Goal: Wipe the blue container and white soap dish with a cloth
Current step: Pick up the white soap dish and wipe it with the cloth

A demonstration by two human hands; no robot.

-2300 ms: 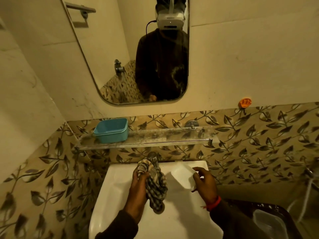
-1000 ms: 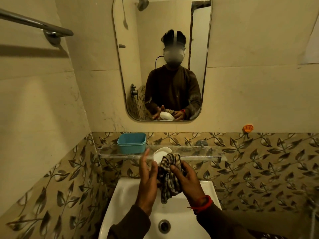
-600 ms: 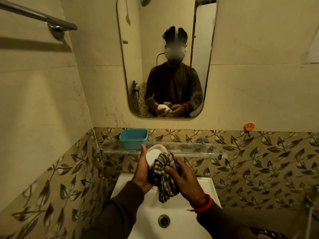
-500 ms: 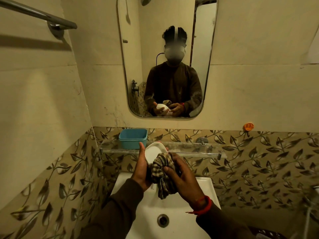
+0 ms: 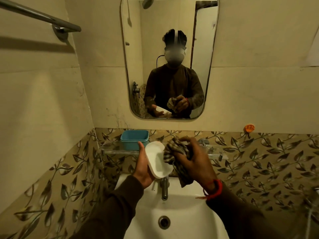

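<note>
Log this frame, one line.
left hand: holds soap dish | right hand: grips cloth beside dish | blue container: on shelf

dim warm light | towel bar (image 5: 39, 16) shadow | right edge blurred | wide-angle bending

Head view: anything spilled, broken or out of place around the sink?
Nothing spilled or broken shows. The white soap dish is off any surface, tilted in the left hand over the basin; the right hand holds the checked cloth beside it. The blue container sits upright on the glass shelf.
</note>
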